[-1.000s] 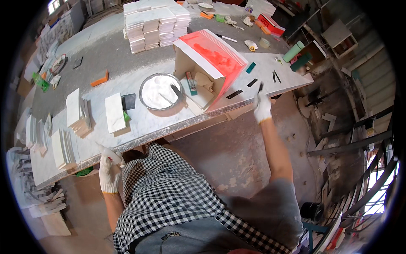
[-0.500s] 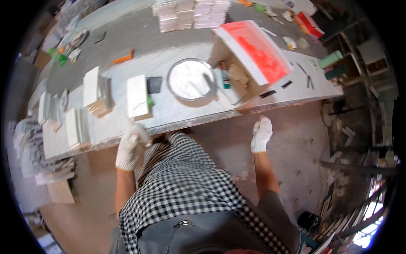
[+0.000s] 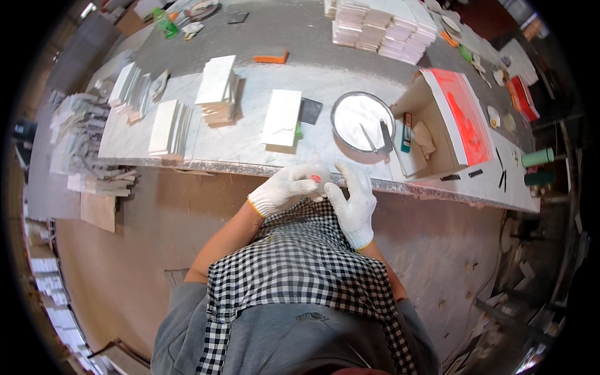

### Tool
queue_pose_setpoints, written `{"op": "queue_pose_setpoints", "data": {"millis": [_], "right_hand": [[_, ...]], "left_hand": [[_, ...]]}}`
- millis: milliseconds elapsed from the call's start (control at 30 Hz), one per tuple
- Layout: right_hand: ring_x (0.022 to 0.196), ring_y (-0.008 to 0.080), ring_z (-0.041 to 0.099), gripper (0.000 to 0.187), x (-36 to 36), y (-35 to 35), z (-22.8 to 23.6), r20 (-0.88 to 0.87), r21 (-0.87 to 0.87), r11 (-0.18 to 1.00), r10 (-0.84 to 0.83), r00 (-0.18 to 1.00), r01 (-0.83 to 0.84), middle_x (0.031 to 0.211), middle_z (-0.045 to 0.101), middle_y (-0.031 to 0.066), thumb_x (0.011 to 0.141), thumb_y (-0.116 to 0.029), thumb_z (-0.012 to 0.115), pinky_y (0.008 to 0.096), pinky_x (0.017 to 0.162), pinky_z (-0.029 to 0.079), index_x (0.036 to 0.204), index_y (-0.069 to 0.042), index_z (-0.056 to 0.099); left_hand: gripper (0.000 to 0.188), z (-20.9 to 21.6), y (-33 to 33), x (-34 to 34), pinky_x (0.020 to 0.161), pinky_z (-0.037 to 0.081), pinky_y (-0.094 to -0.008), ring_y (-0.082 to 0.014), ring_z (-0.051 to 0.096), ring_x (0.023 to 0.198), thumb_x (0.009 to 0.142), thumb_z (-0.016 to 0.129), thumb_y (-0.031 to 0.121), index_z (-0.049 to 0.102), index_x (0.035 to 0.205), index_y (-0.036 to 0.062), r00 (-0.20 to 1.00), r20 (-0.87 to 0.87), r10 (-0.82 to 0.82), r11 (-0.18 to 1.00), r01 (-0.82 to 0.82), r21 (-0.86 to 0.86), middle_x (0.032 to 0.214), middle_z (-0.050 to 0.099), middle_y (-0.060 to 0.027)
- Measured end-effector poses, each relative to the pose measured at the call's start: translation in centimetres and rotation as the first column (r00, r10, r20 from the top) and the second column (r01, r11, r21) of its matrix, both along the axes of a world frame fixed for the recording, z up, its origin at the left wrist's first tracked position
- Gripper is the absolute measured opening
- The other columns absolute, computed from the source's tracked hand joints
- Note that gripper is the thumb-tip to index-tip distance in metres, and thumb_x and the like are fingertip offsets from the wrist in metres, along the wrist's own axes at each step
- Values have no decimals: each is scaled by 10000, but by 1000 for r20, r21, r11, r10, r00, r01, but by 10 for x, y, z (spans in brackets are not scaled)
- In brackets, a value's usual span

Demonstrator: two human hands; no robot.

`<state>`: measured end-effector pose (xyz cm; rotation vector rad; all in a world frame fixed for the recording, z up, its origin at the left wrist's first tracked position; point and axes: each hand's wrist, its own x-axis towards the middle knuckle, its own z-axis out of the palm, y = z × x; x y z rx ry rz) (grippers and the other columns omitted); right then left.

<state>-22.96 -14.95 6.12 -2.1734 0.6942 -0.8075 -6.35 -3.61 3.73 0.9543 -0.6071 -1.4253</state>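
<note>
White-gloved, our left hand (image 3: 284,189) and right hand (image 3: 354,203) close together on a small pale bottle (image 3: 317,175) at the counter (image 3: 250,147) edge — tile (image 3: 282,117) and paste bowl (image 3: 361,121) seemingly untouched.

Even daylight, soft shadows, strong fisheye bending and black corners; rim detail perhaps slightly blurred.

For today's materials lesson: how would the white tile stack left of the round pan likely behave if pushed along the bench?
The white tile stack looks stiff and probably heavy. Its lower tiles sit unevenly, so a shove might slide the top ones off. Edges could chip on the stone bench.
</note>
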Motion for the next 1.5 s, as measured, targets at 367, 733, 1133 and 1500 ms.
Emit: {"op": "queue_pose_setpoints", "data": {"millis": [367,733,1133,1500], "right_hand": [[1076,328,660,466,23,-6,-4,-142,348,932,164,976,-106,1191,676,183,907,-326,727,378,945,511,1236,0,673],[1024,239,657,454,9,-24,-25,30,420,908,-26,999,11,1134,698,152,941,-248,688,354,916,497,1317,1,635],[911,209,675,387,-12,-31,-28,-171,386,912,-77,982,138,1041,720,137,956,-222,671,320,834,516,1278,-9,646],[955,181,658,372,-21,-26,-43,-81,461,871,-151,985,172,1084,715,143,968,-185,667,323,881,515,1282,12,637]], "left_hand": [[478,21,9,12,740,544,-281,-137,642,847,918,750,297,675,1291,7,978,200,63,981,-97,165,1046,693,-78],[330,32,-7,47,779,548,-326,-192,696,810,910,696,326,756,1054,35,593,797,117,905,-394,160,916,749,-128],[474,-6,-35,151,905,534,-426,-362,699,1019,942,588,389,695,1199,5,318,944,94,687,-706,169,1084,728,-240],[400,-13,-19,142,680,493,-297,-121,627,763,968,622,386,754,1054,19,610,784,118,676,-628,386,889,723,-68]]}}
